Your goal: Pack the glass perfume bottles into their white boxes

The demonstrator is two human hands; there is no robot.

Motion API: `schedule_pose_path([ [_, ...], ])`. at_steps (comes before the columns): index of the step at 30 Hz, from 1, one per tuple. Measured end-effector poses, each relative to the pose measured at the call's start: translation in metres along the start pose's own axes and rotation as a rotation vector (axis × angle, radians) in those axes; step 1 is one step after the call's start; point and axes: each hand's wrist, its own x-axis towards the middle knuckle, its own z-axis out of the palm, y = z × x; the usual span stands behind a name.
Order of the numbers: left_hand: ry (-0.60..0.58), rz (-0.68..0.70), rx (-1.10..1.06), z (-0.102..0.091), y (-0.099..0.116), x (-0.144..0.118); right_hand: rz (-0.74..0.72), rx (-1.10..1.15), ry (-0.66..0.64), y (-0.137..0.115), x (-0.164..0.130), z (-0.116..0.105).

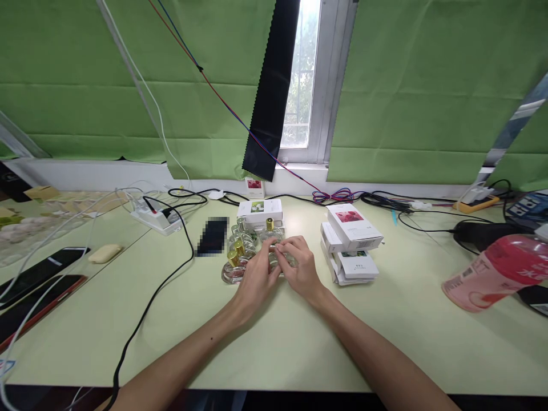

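My left hand [257, 279] and my right hand [299, 265] meet over a small clear glass bottle [278, 258] on the pale green table [274, 342], and both grip it with their fingertips. The hands cover most of that bottle. Several more round glass bottles with gold caps [238, 257] stand just left and behind, touching my left fingers. One gold-capped bottle [270, 229] stands behind the hands. A white box with a green picture [260, 210] lies behind the bottles.
A stack of white boxes [351, 242] sits right of my hands. A power strip [154, 220] with black cables lies at the back left, with phones [40, 268] at the left edge. A pink bottle [499, 273] lies at the right, and cables run along the windowsill.
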Motion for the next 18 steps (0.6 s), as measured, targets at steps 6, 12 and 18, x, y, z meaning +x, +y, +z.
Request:
schedule_pose_path([
  [6,0.003,0.005,-0.011,0.0012,-0.0012,0.0009,0.002,-0.011,-0.010,0.0000,0.0012,-0.0005],
  [12,-0.004,0.004,-0.003,0.0013,-0.0021,0.0004,0.001,0.028,0.017,0.0012,0.0017,0.0000],
  [18,0.011,0.014,0.001,0.0009,-0.0015,0.0009,0.030,0.045,0.034,0.0017,0.0023,0.0002],
])
